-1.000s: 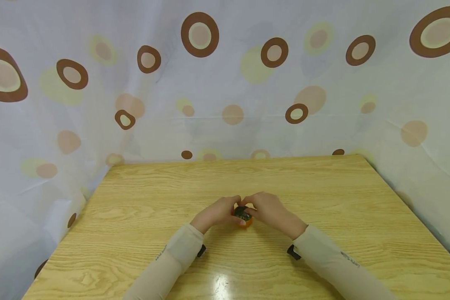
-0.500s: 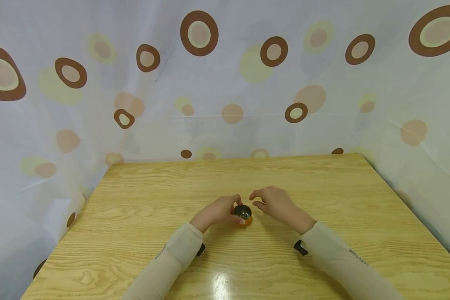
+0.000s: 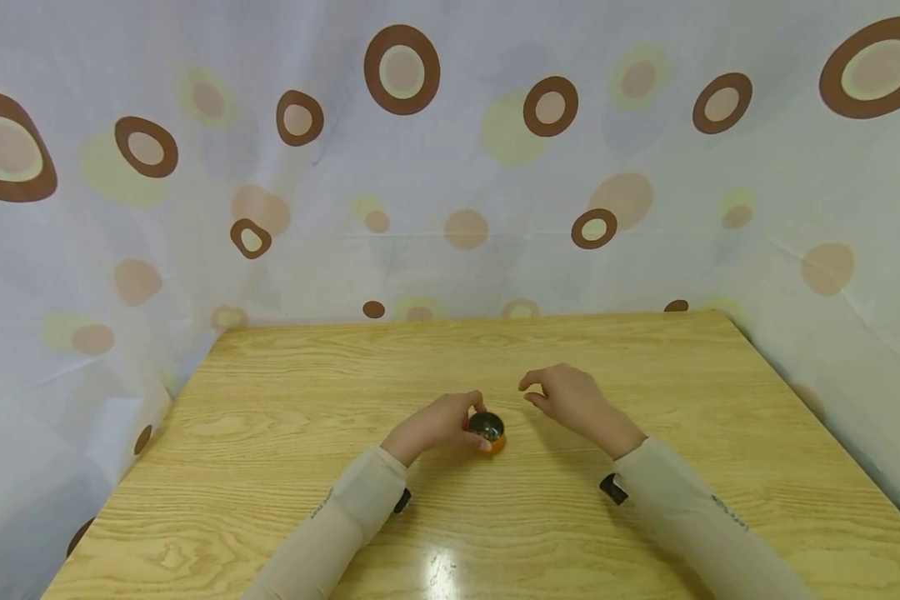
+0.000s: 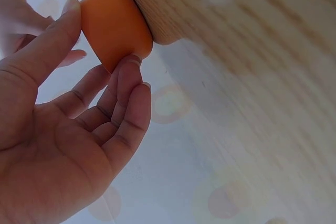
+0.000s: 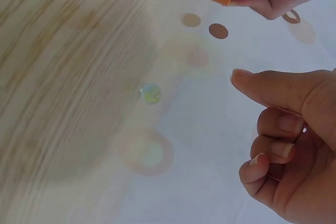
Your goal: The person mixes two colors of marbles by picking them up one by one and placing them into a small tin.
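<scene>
A small orange bowl (image 3: pixel 492 444) with a dark, shiny inside stands on the wooden table, its opening facing up. My left hand (image 3: pixel 437 423) holds it from the left, thumb at the near side and forefinger at the far rim. Close up, the left wrist view shows the smooth orange wall of the bowl (image 4: pixel 116 24) between thumb and fingertips. Off to the right, my right hand (image 3: pixel 573 402) hovers above the table, thumb apart from the forefinger and the other fingers curled in. Ahead of it, the right wrist view has a clear, greenish bead-like thing (image 5: pixel 150 94).
The light wooden table (image 3: pixel 330 375) runs back to a pale curtain (image 3: pixel 420 183) printed with brown and yellow circles. More of this cloth hangs along both sides. Dark straps show near both sleeve cuffs.
My right hand has drawn away from the bowl, up and to the right, uncovering the bowl's inside. The left hand has kept its hold, and the bowl stands in the same spot.
</scene>
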`<state>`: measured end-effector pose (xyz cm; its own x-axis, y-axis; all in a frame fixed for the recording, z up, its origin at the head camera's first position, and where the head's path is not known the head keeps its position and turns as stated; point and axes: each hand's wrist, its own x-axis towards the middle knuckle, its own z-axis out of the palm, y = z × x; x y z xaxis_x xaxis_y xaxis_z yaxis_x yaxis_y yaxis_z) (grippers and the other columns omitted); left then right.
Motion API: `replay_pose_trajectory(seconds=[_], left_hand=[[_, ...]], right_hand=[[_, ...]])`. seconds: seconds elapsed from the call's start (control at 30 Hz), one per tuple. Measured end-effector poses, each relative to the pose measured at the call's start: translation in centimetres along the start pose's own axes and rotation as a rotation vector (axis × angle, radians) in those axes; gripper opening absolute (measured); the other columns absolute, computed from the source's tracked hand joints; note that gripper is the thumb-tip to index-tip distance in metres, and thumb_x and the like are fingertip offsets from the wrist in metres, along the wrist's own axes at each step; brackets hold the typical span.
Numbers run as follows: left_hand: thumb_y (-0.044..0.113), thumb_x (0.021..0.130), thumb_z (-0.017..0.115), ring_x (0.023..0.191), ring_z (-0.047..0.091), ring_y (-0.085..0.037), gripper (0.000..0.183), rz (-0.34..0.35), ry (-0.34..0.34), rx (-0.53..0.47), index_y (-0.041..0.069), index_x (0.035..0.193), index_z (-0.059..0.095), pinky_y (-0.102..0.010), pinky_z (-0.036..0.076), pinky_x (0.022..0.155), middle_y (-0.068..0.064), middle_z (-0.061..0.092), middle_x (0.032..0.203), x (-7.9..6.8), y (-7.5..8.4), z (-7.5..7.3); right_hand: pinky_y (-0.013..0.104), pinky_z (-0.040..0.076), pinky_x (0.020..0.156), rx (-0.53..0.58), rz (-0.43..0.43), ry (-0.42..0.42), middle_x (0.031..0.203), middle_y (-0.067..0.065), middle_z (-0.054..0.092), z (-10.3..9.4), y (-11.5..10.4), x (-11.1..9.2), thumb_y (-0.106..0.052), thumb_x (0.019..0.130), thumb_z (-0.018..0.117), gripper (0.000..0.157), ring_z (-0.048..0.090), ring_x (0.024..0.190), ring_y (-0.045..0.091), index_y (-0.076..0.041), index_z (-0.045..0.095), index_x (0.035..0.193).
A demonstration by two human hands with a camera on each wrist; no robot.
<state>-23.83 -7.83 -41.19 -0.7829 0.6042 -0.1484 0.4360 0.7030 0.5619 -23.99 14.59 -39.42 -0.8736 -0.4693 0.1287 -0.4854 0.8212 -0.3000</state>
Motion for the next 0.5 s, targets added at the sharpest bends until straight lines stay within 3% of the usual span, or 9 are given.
replay_pose_trajectory(seconds=[0.5], left_hand=[[0.026, 0.083, 0.076, 0.067, 0.051, -0.012, 0.044, 0.003, 0.0, -0.009, 0.005, 0.116, 0.056, -0.024, 0.044, 0.064, -0.001, 0.057, 0.081, -0.1, 0.1, 0.0]], right_hand=[[0.024, 0.036, 0.046, 0.004, 0.06, -0.038, 0.06, -0.005, 0.054, 0.5, 2.3, 0.2, -0.009, 0.09, 0.067, 0.017, 0.045, 0.05, 0.009, -0.003, 0.071, 0.106]])
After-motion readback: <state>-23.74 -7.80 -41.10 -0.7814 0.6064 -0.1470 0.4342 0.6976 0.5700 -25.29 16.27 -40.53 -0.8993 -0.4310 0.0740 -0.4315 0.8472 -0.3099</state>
